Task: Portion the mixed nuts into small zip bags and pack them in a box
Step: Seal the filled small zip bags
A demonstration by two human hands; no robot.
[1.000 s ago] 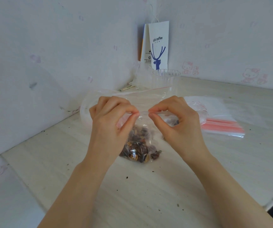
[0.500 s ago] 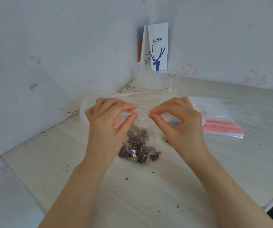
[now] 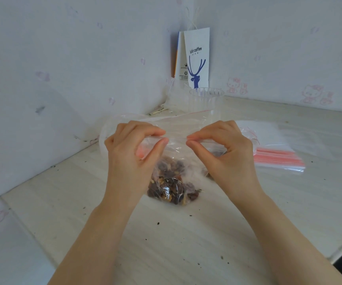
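Observation:
A small clear zip bag (image 3: 175, 161) hangs upright over the pale table (image 3: 166, 243), its bottom filled with dark mixed nuts (image 3: 173, 189). My left hand (image 3: 133, 159) pinches the bag's top strip between thumb and fingers on the left. Its right part is pinched the same way by my right hand (image 3: 225, 155). A short stretch of the strip shows between the two thumbs. Behind my hands lies a larger clear plastic bag (image 3: 124, 122), mostly hidden.
A stack of flat zip bags with red strips (image 3: 277, 157) lies to the right. A clear plastic cup (image 3: 206, 101) and a white coffee paper bag (image 3: 196, 58) stand in the wall corner. Crumbs dot the table. Walls close off the left and back.
Both hands have slid apart a little along the top strip, widening the gap between the thumbs. The bag stays where it was.

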